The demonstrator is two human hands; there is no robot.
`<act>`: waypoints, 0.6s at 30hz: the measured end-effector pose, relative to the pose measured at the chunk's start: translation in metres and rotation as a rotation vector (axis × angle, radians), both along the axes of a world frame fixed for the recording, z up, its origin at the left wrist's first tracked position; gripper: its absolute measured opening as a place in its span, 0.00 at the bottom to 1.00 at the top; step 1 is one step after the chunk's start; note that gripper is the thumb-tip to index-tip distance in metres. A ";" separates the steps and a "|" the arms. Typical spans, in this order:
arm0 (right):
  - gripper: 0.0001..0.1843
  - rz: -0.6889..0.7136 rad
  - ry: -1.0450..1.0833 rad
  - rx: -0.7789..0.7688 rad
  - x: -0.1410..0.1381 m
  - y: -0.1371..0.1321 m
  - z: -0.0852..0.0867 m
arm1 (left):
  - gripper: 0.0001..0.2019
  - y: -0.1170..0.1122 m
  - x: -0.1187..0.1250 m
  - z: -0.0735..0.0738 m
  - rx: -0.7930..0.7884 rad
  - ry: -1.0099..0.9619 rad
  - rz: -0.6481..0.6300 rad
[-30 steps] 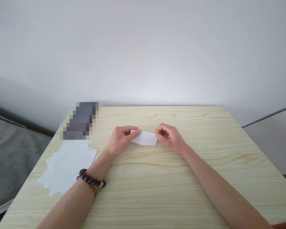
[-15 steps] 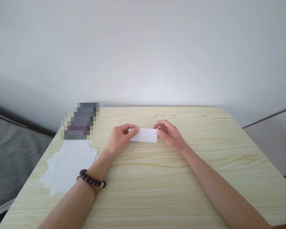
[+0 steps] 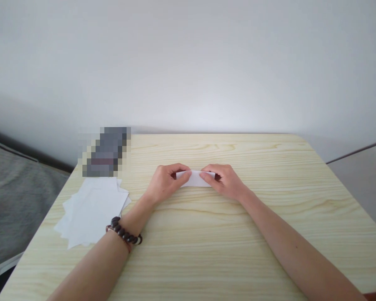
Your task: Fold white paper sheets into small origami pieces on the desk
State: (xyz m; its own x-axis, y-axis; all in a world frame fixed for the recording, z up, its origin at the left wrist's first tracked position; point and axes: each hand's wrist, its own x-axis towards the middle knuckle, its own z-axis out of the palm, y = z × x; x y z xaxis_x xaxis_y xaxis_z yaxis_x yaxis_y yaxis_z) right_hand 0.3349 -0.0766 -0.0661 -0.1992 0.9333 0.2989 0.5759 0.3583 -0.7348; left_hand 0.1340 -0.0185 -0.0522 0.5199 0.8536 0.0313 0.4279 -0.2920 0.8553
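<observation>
A narrow strip of folded white paper (image 3: 195, 179) is held level above the middle of the table. My left hand (image 3: 169, 180) pinches its left part, thumb on the near face and fingers behind the top edge. At the other end my right hand (image 3: 223, 179) grips the strip in the same way, its thumb lying across the near face. The two thumbs are a short gap apart. Behind the paper most of the fingertips are hidden. A dark beaded bracelet (image 3: 123, 232) circles my left wrist.
Several loose white paper sheets (image 3: 94, 213) lie in a fanned pile on the left of the wood-grain table (image 3: 207, 251). Behind them is a dark pixelated rectangle (image 3: 105, 152). A pale wall (image 3: 207, 67) rises at the table's far edge; grey fabric (image 3: 15, 200) is at the left.
My right hand has closed on the paper's right part, its thumb shifting inward. The left hand and the paper have moved slightly right. The view has tilted a little.
</observation>
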 end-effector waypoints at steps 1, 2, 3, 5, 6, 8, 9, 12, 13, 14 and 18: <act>0.12 -0.008 -0.005 0.005 0.000 0.000 0.001 | 0.14 0.000 0.000 0.001 -0.005 -0.002 0.003; 0.12 -0.023 -0.005 0.007 0.000 0.000 0.001 | 0.14 -0.001 0.001 0.002 -0.013 0.001 0.006; 0.12 -0.027 -0.002 0.010 -0.001 -0.001 0.002 | 0.15 -0.001 0.001 0.002 -0.017 0.005 0.011; 0.12 -0.041 0.012 0.009 -0.001 -0.002 0.002 | 0.15 -0.002 0.001 0.002 -0.022 0.014 0.019; 0.12 -0.045 0.019 0.007 -0.001 -0.002 0.003 | 0.16 -0.002 0.001 0.002 -0.019 0.018 0.022; 0.11 -0.053 0.032 0.001 0.000 -0.002 0.003 | 0.16 -0.002 0.001 0.002 -0.011 0.024 0.024; 0.11 -0.056 0.038 -0.003 0.000 -0.002 0.003 | 0.16 -0.002 0.001 0.002 -0.006 0.024 0.023; 0.11 -0.064 0.050 -0.019 0.000 -0.002 0.004 | 0.16 -0.001 0.000 0.001 0.001 0.021 0.004; 0.11 -0.067 0.053 -0.025 0.000 -0.001 0.004 | 0.16 -0.001 0.000 0.000 -0.002 0.017 -0.001; 0.12 -0.071 0.058 -0.030 0.000 -0.001 0.005 | 0.16 -0.001 -0.001 0.000 -0.008 0.016 -0.004; 0.13 -0.084 0.092 -0.057 0.001 -0.001 0.006 | 0.15 0.001 -0.003 -0.002 -0.014 0.019 0.005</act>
State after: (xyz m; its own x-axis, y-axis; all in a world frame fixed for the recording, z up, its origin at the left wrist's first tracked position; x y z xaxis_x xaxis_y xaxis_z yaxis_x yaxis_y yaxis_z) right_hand 0.3359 -0.0779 -0.0602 -0.0939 0.9615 0.2581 0.5314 0.2676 -0.8037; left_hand 0.1314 -0.0178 -0.0538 0.5163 0.8564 0.0099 0.4454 -0.2784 0.8510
